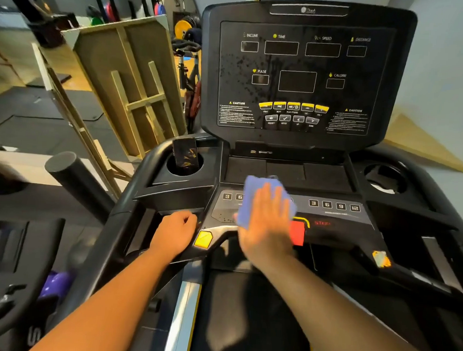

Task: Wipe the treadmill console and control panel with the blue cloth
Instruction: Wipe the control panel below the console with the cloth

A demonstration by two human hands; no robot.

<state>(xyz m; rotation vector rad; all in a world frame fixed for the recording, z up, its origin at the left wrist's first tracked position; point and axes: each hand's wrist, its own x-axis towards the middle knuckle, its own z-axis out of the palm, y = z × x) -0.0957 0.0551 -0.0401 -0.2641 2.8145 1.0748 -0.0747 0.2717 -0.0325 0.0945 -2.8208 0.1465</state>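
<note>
Gym room with wooden frames point(127, 89) leaning at left. Dark treadmill console point(305, 72), droplets on its display face. Left cup holder point(184, 164) contains a phone point(184, 152). Right hand point(266, 225), grip flat and open, presses the blue cloth point(253, 195) onto the control panel point(330, 207); left hand point(175, 232) curls over the panel's left edge.

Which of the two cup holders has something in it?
The left cup holder: a dark phone stands in it. The right cup holder holds nothing upright.
</note>
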